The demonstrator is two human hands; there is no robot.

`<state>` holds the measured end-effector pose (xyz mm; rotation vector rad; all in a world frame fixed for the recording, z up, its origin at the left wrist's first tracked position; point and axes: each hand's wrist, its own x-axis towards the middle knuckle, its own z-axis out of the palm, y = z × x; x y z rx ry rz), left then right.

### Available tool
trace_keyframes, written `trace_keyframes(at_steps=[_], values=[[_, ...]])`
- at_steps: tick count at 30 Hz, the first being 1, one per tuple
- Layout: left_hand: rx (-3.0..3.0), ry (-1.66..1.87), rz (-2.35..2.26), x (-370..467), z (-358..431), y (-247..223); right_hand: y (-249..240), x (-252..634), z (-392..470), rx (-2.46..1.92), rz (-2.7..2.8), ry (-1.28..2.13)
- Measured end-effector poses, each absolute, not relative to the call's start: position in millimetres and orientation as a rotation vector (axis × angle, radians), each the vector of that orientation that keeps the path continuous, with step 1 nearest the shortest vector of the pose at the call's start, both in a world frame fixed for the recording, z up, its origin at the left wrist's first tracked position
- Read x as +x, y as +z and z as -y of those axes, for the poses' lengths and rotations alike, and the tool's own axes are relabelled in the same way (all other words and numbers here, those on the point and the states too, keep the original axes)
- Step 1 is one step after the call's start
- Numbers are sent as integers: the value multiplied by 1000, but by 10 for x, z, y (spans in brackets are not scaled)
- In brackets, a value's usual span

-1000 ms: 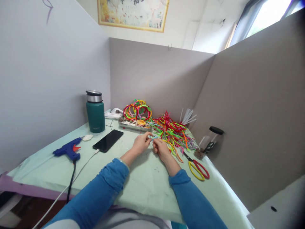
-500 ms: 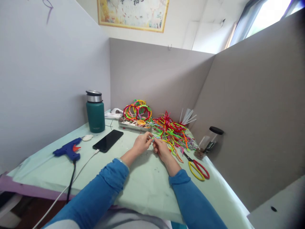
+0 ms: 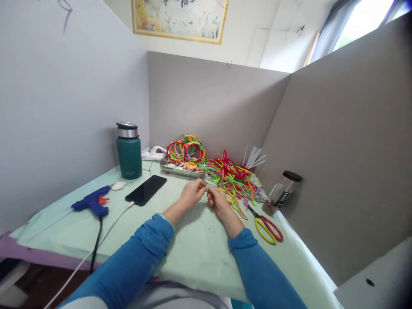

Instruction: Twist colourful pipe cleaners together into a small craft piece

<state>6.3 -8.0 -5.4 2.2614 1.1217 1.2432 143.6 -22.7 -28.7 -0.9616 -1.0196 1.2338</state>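
Over the middle of the table, my left hand [image 3: 192, 194] and my right hand [image 3: 219, 202] meet fingertip to fingertip. Both are closed in a pinch around a thin pale-blue pipe cleaner [image 3: 208, 188], mostly covered by the fingers. Just beyond and to the right lies a tangled heap of pipe cleaners [image 3: 231, 176] in red, green, orange and grey. Several twisted rings [image 3: 186, 151] of the same fuzzy stems rest on a shallow metal tray [image 3: 183, 172] that holds small pieces. Scissors [image 3: 267, 229] with one red and one yellow handle lie right of my right hand.
On the left are a blue glue gun [image 3: 92, 201], a black phone [image 3: 146, 190] on a white cable, and a green bottle [image 3: 129, 156]. A tilted clear jar [image 3: 283, 193] and white sticks [image 3: 254, 158] are at the right. Grey partitions [image 3: 209, 98] enclose the table.
The fingertips have shifted very slightly against each other around the pale-blue piece. Everything else stays where it was.
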Motion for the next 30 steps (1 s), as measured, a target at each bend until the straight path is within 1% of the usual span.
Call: trace_keyframes(at_steps=[13, 22, 30], values=[[2296, 1125, -1165, 64, 90, -22, -299, 1438, 232, -972, 1008, 1222], [2376, 962, -1194, 60, 70, -31, -335, 1432, 205, -1004, 1051, 1152], [2377, 969, -1285, 67, 64, -51, -335, 1416, 202, -1029, 1049, 1110]])
